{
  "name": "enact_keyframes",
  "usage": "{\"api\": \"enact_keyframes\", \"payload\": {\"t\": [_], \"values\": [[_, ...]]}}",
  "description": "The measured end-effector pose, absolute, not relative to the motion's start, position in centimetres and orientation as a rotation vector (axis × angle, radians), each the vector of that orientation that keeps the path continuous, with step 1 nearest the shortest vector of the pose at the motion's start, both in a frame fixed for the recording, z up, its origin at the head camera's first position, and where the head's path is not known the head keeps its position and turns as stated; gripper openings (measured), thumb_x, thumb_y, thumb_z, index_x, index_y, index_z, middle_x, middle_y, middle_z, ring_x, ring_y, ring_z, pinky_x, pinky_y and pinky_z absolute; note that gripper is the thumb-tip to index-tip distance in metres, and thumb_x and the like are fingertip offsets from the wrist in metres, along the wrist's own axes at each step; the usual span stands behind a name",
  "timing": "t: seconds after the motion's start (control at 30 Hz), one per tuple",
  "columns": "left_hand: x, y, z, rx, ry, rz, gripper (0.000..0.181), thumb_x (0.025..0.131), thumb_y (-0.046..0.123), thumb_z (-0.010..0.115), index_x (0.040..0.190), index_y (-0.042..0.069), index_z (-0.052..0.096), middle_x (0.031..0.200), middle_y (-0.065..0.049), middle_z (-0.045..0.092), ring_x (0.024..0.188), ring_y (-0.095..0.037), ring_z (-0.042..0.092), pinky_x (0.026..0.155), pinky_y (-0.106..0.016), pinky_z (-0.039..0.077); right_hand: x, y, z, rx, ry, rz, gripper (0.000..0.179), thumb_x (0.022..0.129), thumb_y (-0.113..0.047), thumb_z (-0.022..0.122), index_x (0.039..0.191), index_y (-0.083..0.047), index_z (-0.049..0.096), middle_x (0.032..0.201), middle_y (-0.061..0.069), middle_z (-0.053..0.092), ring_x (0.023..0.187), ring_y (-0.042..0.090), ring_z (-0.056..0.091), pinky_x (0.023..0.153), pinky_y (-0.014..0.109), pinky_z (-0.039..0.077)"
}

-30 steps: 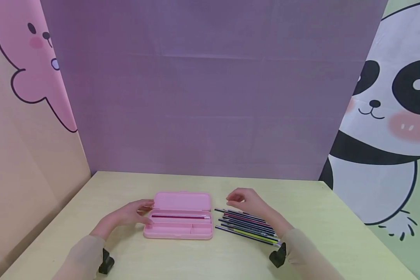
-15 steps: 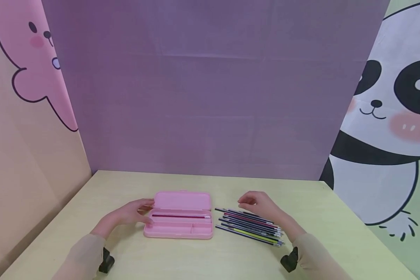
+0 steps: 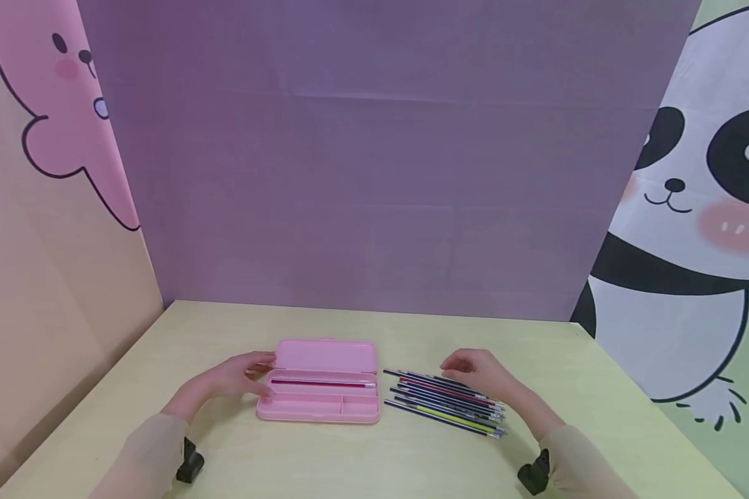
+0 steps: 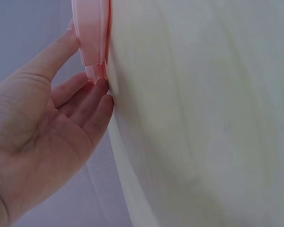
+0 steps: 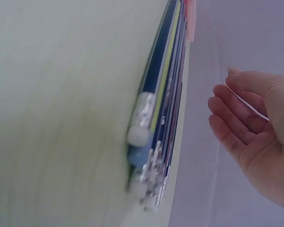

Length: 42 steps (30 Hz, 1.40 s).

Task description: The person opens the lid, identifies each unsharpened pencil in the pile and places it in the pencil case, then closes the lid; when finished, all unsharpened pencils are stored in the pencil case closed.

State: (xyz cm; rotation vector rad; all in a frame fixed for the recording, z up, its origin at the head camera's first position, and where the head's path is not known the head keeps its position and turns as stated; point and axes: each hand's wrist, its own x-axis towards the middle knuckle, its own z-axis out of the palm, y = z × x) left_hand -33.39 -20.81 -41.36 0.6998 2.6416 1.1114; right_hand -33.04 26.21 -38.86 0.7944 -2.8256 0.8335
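Note:
An opened pink pencil case (image 3: 306, 409) lies on the table, its lid folded back. One dark red pencil (image 3: 321, 383) lies in its long far compartment. At the case's left end, my left hand (image 3: 240, 374) holds it, thumb at the tray's edge and fingers by the lid. In the left wrist view, those bent fingers (image 4: 97, 106) touch the case's end. Right of the case is a bunch of dark pencils (image 3: 446, 402), with a yellow one (image 3: 452, 419) among them. My right hand (image 3: 483, 371) hovers over the bunch's far side, fingers loosely bent, nothing in them.
The pale wooden table (image 3: 349, 461) ends at a purple cloth backdrop (image 3: 374, 173). Silver ferrules and white erasers (image 5: 139, 135) on the pencils point right, toward the person. A black wrist camera (image 3: 533, 475) sits under the right sleeve.
My right hand has moved right and toward me, away from the case and along the pencil bunch. The left hand stays at the case, which has not moved on the table.

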Motion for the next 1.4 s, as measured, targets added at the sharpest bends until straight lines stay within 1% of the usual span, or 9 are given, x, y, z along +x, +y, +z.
{"api": "enact_keyframes", "payload": {"t": [0.2, 0.37, 0.57, 0.8, 0.93, 1.17, 1.4], "values": [[-33.4, -20.9, -41.3, 0.675, 2.645, 1.107, 0.076, 0.079, 0.023, 0.075, 0.140, -0.004, 0.037, 0.140, -0.024, 0.043, 0.125, -0.042, 0.044, 0.105, -0.053, 0.038, -33.1, 26.7, -39.7, 0.809, -2.854, 0.817, 0.016, 0.089, -0.018, 0.065, 0.098, -0.007, 0.068, 0.088, -0.002, 0.067, 0.076, 0.007, 0.058, 0.067, 0.020, 0.052], [-33.5, -21.1, -41.3, 0.664, 2.653, 1.111, 0.077, 0.079, 0.024, 0.075, 0.140, -0.003, 0.038, 0.140, -0.024, 0.044, 0.125, -0.042, 0.045, 0.105, -0.053, 0.038, -33.1, 27.0, -40.1, 0.846, -2.868, 0.793, 0.013, 0.089, -0.020, 0.064, 0.097, -0.010, 0.068, 0.087, -0.003, 0.067, 0.076, 0.005, 0.057, 0.068, 0.021, 0.052], [-33.5, -21.2, -41.4, 0.669, 2.651, 1.117, 0.077, 0.079, 0.024, 0.076, 0.140, -0.004, 0.037, 0.139, -0.024, 0.044, 0.125, -0.042, 0.045, 0.104, -0.052, 0.039, -33.1, 27.5, -40.0, 0.843, -2.883, 0.749, 0.013, 0.089, -0.018, 0.064, 0.096, -0.009, 0.068, 0.088, -0.003, 0.068, 0.077, 0.005, 0.059, 0.069, 0.021, 0.052], [-33.4, -21.1, -41.3, 0.655, 2.642, 1.128, 0.077, 0.078, 0.023, 0.076, 0.140, -0.004, 0.037, 0.139, -0.024, 0.044, 0.125, -0.042, 0.044, 0.105, -0.053, 0.038, -33.0, 28.0, -40.2, 0.848, -2.893, 0.721, 0.014, 0.089, -0.018, 0.064, 0.096, -0.007, 0.069, 0.087, -0.002, 0.068, 0.075, 0.004, 0.057, 0.067, 0.021, 0.052], [-33.4, -21.1, -41.3, 0.671, 2.637, 1.132, 0.078, 0.079, 0.023, 0.076, 0.140, -0.005, 0.037, 0.139, -0.025, 0.044, 0.125, -0.043, 0.044, 0.104, -0.053, 0.038, -33.0, 28.2, -40.2, 0.840, -2.900, 0.703, 0.012, 0.088, -0.016, 0.064, 0.095, -0.007, 0.069, 0.088, -0.001, 0.068, 0.076, 0.006, 0.058, 0.067, 0.022, 0.052], [-33.5, -21.1, -41.5, 0.673, 2.630, 1.138, 0.078, 0.078, 0.024, 0.076, 0.139, -0.005, 0.037, 0.139, -0.024, 0.044, 0.125, -0.042, 0.045, 0.105, -0.053, 0.038, -32.9, 28.4, -40.2, 0.837, -2.912, 0.657, 0.010, 0.085, -0.007, 0.065, 0.092, -0.005, 0.072, 0.087, 0.002, 0.069, 0.079, 0.013, 0.063, 0.070, 0.024, 0.054], [-33.4, -21.0, -41.4, 0.667, 2.632, 1.132, 0.078, 0.078, 0.025, 0.076, 0.140, -0.005, 0.037, 0.139, -0.024, 0.044, 0.125, -0.042, 0.045, 0.105, -0.052, 0.038, -32.8, 28.5, -40.2, 0.792, -2.950, 0.652, 0.009, 0.085, -0.004, 0.064, 0.090, -0.005, 0.071, 0.087, 0.002, 0.068, 0.079, 0.015, 0.062, 0.071, 0.027, 0.054]]}}
